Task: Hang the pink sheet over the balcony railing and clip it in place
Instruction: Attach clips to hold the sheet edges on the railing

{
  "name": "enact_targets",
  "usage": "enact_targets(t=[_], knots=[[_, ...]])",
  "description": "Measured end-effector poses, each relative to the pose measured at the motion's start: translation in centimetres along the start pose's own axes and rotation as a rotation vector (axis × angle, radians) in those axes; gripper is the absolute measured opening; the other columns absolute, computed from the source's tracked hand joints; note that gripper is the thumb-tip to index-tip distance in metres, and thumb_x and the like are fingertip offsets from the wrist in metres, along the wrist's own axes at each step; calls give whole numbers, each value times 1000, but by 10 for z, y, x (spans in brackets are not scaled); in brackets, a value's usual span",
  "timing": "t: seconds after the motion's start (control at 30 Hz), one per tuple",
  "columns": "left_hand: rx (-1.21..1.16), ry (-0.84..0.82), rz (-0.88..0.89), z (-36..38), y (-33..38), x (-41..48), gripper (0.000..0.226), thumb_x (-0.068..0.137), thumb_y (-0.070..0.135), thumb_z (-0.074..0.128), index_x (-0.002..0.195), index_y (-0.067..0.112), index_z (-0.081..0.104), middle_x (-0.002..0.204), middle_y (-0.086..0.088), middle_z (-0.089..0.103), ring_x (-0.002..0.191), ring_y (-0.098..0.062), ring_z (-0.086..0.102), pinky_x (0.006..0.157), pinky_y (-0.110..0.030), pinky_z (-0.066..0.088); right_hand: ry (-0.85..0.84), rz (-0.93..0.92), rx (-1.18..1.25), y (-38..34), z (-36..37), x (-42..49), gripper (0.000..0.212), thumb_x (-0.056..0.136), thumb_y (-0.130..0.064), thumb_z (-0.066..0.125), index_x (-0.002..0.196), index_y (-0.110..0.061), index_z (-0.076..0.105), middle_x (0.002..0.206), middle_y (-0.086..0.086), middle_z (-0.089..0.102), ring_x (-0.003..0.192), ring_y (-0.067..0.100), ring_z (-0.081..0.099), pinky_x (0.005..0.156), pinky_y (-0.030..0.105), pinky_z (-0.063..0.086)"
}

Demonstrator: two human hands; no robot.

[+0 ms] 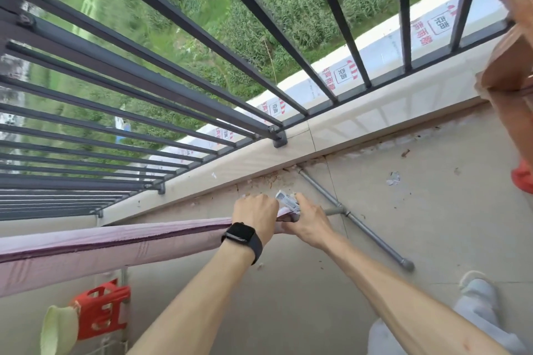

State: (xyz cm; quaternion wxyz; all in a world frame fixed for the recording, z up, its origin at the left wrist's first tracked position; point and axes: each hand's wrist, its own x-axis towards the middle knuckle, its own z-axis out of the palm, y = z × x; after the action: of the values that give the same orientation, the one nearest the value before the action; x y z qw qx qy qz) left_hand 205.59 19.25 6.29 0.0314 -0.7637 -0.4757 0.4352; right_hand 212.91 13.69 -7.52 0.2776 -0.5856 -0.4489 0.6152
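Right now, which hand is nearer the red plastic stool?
Left. The left hand grips the pink sheet up-right of the stool; the right hand, holding the clip, is farther right.

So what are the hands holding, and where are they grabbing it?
The left hand grips the pink sheet at its end. The right hand holds a pale clip by its lower part, right against that end.

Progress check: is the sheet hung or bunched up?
Hung: the sheet stretches level, folded along its top, sides hanging. Left hand grips its end; right hand holds the clip there. Clipped: cannot tell.
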Motion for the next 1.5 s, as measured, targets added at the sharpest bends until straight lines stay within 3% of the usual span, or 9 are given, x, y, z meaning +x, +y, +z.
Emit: enact_targets(t=[0.3,0.47,0.6,0.73,0.93,1.03,1.13,1.3,1.5], knots=[[84,40,20,0,4,4,19,92,36,62,100,18,63,106,-3,68,102,-26,64,73,-32,35,-59,-80,-58,11,14,11,40,72,-43,68,87,-25,35,86,-10,52,83,19,45,82,44,43],[71,21,36,-4,1,7,13,94,27,59,102,18,63,105,-4,67,102,-27,64,74,-33,38,-67,-101,-4,7,12,15,33,71,-32,62,86,-24,34,84,-6,56,79,19,49,78,36,37],[38,16,21,-7,-5,5,18,94,35,58,102,20,65,102,-2,66,100,-26,64,75,-32,39,-64,-100,9,7,9,16,34,76,-36,71,85,-25,41,82,-8,62,84,17,54,79,36,40],[76,27,-23,-2,6,2,16,92,16,50,104,18,61,105,-2,64,103,-27,60,77,-33,39,11,-55,22,12,4,14,19,84,-26,68,84,-15,52,72,-11,52,93,25,53,79,45,48],[121,-1,-70,12,25,12,21,94,9,49,106,19,62,107,0,65,109,-27,54,84,-35,37,69,35,121,7,4,9,32,75,-31,73,65,-28,43,70,-10,55,83,19,54,75,45,51],[74,5,-97,18,18,19,15,95,15,51,100,18,65,104,-1,67,106,-26,57,77,-33,36,18,19,115,1,2,6,25,79,-33,72,79,-21,50,82,-5,59,95,21,54,83,43,50],[43,34,-108,26,14,17,15,95,20,52,99,19,66,105,-1,67,106,-25,56,70,-32,32,-8,60,36,15,-13,-2,42,86,-52,61,108,-18,50,109,2,60,104,25,55,87,42,48],[87,38,-34,30,26,15,27,90,6,50,105,21,67,107,0,64,106,-26,53,69,-31,33,-89,65,-161,56,-37,-28,37,104,-34,34,132,-10,39,134,18,52,120,34,51,87,35,36],[131,-6,16,32,35,31,24,97,10,48,108,18,68,113,-2,62,109,-26,56,80,-34,42,-98,-19,-190,59,-46,-27,46,90,-36,64,128,-16,48,126,7,62,116,29,58,94,40,46]])
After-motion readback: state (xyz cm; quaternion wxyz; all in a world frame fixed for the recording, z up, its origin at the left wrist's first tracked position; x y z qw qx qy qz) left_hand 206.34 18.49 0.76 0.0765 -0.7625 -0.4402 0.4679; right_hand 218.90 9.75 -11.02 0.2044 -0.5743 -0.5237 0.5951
